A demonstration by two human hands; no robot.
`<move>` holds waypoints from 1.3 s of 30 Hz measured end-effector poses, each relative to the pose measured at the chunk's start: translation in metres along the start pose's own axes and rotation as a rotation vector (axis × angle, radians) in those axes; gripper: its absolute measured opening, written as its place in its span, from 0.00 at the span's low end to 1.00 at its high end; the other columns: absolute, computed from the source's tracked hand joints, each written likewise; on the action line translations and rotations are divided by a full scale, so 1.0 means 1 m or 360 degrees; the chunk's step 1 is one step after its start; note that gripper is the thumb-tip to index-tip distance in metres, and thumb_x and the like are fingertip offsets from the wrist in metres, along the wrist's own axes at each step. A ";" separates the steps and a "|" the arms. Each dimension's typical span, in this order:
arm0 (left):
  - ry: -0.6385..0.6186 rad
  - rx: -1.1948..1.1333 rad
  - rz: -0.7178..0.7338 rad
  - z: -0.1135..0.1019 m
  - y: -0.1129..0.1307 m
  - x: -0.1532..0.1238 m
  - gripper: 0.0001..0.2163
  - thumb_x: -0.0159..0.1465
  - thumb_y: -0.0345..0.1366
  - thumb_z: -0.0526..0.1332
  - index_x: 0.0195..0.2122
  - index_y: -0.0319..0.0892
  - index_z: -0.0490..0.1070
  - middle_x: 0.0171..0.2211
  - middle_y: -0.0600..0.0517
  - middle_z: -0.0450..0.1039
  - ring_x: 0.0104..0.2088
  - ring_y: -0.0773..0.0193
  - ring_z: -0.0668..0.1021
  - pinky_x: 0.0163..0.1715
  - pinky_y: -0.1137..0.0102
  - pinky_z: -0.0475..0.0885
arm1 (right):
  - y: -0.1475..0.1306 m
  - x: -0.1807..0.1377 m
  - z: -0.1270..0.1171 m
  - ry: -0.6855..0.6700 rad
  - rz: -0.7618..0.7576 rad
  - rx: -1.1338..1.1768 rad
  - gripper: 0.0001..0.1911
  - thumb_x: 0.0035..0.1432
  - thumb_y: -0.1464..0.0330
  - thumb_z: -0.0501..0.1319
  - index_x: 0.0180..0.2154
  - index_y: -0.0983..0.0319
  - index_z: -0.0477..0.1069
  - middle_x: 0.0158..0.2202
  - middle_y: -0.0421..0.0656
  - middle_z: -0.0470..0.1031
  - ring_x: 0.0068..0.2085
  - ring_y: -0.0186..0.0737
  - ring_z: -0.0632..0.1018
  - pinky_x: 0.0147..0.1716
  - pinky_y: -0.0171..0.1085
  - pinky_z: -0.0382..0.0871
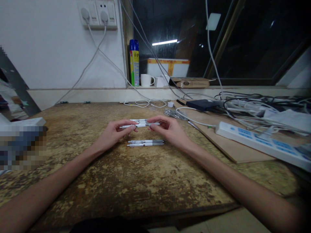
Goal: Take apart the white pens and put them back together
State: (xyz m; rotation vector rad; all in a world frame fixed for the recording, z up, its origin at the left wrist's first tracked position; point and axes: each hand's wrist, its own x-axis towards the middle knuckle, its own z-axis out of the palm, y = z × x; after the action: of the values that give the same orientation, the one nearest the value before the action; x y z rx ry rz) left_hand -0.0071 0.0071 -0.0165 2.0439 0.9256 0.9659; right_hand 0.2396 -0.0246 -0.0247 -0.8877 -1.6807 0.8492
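Note:
Between both hands a white pen (141, 125) lies sideways, raised slightly off the worn wooden table (126, 181). My left hand (116, 130) pinches its left end between thumb and fingers. My right hand (167, 127) grips the other end, which has a grey part, with thumb and forefinger. Just behind it shows another white pen (138, 120), partly hidden by the fingers. Nearer to me, a pair of white pens with grey grips (145, 143) rests side by side on the table, apart from both hands.
On the right a white power strip (255, 137) lies across a thin board (225, 150), with tangled cables (247, 100) behind. A dark flat box (202, 104) sits there too. Along the sill stand a spray can (134, 63), a white mug (146, 80) and a cardboard box (191, 83).

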 end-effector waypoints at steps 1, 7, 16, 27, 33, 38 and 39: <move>-0.0008 -0.0005 0.0000 0.000 0.000 0.000 0.16 0.65 0.46 0.64 0.49 0.44 0.79 0.44 0.47 0.82 0.46 0.56 0.81 0.49 0.64 0.73 | 0.000 0.000 0.000 0.0004 -0.0011 -0.0015 0.13 0.60 0.65 0.65 0.46 0.59 0.78 0.45 0.46 0.81 0.42 0.43 0.81 0.43 0.42 0.75; -0.0024 0.0003 0.0007 0.001 0.003 -0.001 0.16 0.66 0.46 0.63 0.49 0.42 0.79 0.44 0.47 0.82 0.45 0.57 0.81 0.48 0.65 0.73 | 0.006 0.002 0.001 0.0018 0.0003 0.0046 0.14 0.60 0.60 0.65 0.45 0.59 0.77 0.37 0.44 0.81 0.35 0.40 0.80 0.38 0.40 0.74; -0.0034 0.0029 0.0029 0.006 0.009 -0.004 0.15 0.66 0.45 0.62 0.48 0.43 0.79 0.43 0.46 0.82 0.45 0.56 0.81 0.48 0.63 0.73 | 0.004 0.001 0.003 0.0014 0.0150 0.0102 0.14 0.65 0.57 0.58 0.44 0.59 0.73 0.28 0.41 0.76 0.29 0.38 0.76 0.31 0.38 0.70; -0.0069 -0.0016 0.0044 0.008 0.010 -0.005 0.15 0.66 0.44 0.63 0.48 0.42 0.79 0.44 0.45 0.82 0.46 0.56 0.81 0.46 0.65 0.74 | 0.006 0.001 0.001 -0.0069 0.0172 0.0012 0.19 0.65 0.51 0.56 0.44 0.58 0.72 0.18 0.34 0.63 0.19 0.33 0.62 0.21 0.35 0.53; -0.0048 0.0011 0.0027 0.007 0.011 -0.004 0.14 0.67 0.44 0.63 0.48 0.43 0.79 0.43 0.46 0.82 0.45 0.57 0.81 0.46 0.65 0.74 | 0.002 0.001 0.000 -0.0052 0.0131 0.0031 0.13 0.64 0.58 0.57 0.43 0.58 0.74 0.24 0.38 0.69 0.25 0.36 0.69 0.26 0.36 0.60; -0.0039 0.0016 0.0015 0.006 0.011 -0.004 0.15 0.66 0.45 0.63 0.48 0.43 0.80 0.43 0.46 0.82 0.43 0.56 0.81 0.43 0.65 0.75 | -0.001 -0.001 0.003 -0.0105 0.0167 0.0052 0.16 0.65 0.56 0.56 0.47 0.58 0.73 0.22 0.37 0.68 0.23 0.35 0.67 0.25 0.36 0.58; -0.0045 0.0014 0.0014 0.006 0.012 -0.004 0.15 0.66 0.45 0.63 0.47 0.43 0.80 0.43 0.46 0.82 0.43 0.56 0.81 0.43 0.65 0.75 | -0.001 -0.001 0.003 -0.0129 0.0197 0.0074 0.17 0.66 0.55 0.55 0.47 0.58 0.72 0.20 0.36 0.68 0.22 0.35 0.66 0.24 0.36 0.57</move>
State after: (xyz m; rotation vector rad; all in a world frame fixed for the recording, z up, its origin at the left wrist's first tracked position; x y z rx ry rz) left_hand -0.0002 -0.0040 -0.0116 2.0653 0.9083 0.9370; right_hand 0.2369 -0.0264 -0.0253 -0.9442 -1.6818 1.0159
